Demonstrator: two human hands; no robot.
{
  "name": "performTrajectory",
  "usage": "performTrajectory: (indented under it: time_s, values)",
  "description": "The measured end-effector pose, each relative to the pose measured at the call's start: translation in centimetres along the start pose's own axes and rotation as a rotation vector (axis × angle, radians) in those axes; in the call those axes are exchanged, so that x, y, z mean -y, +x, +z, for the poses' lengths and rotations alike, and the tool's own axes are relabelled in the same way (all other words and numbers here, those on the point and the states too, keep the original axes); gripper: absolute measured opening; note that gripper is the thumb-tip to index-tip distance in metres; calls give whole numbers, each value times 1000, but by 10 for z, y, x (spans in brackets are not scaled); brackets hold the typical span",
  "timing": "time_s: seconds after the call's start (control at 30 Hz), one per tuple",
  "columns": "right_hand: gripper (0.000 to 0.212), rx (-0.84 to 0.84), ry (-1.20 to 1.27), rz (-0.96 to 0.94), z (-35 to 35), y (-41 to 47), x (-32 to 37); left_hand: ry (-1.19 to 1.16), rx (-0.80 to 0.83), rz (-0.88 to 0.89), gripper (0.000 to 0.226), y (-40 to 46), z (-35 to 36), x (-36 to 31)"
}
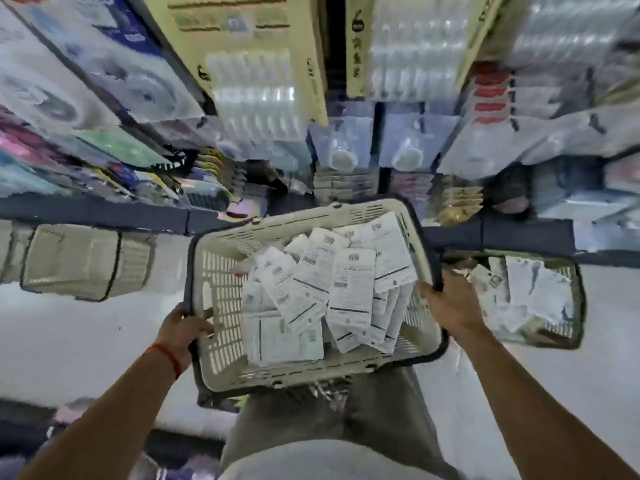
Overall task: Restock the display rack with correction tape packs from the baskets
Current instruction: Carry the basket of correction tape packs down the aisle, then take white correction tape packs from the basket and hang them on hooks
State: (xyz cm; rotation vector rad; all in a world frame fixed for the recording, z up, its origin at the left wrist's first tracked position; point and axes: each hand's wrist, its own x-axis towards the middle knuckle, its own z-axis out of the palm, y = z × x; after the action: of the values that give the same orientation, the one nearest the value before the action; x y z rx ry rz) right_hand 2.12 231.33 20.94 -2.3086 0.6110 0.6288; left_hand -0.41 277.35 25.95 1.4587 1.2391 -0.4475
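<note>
head view: left hand (183,330) grips the left rim of the cream basket (221,292), fingers curled over the dark edge; red thread on that wrist. right hand (450,306) is closed on the opposite rim. between the two hands, inside the basket, lies a loose heap of white correction tape packs (322,299), printed backs up. just right of the right hand, a second basket (540,303) with more packs sits on the floor. beyond both hands, the display rack (346,147), badly blurred.

Head cam, close, fwd-down view
</note>
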Motion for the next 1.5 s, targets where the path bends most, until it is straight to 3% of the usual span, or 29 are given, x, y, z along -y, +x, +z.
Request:
performTrajectory:
  time_s: [0.13, 0.3, 0.5, 0.67, 0.9, 1.0, 1.07, 1.13, 1.27, 1.4, 1.5]
  values:
    - [30, -152, 75, 216, 29, -9, -43, 145, 101, -33, 59, 27, 34, 3]
    - [33, -145, 229, 470, 98, 26, -109, 434, 51, 16, 55, 88, 81, 37]
    - [35, -151, 257, 550, 204, 110, -193, 536, -34, 2, 47, 219, 144, 118]
    - [39, -106, 188, 425, 275, 172, -253, 592, -103, 68, 46, 307, 192, 184]
    - [41, -141, 166, 318, 324, 194, -278, 696, -160, 247, 33, 381, 220, 229]
    - [52, -235, 170, 325, 341, 194, -276, 859, -204, 439, 31, 395, 227, 241]
    - [41, -305, 171, 292, 349, 196, -278, 876, -263, 565, 30, 400, 230, 249]
    - [35, -357, 179, 233, 353, 199, -279, 869, -305, 613, 30, 402, 233, 252]
    - [47, -444, 129, 202, 361, 198, -282, 866, -295, 700, 36, 414, 226, 262]
    - [33, -523, 104, 102, 367, 204, -281, 850, -297, 719, 37, 427, 223, 268]
    - [36, -514, 101, 94, 362, 203, -276, 828, -278, 768, 34, 429, 228, 261]
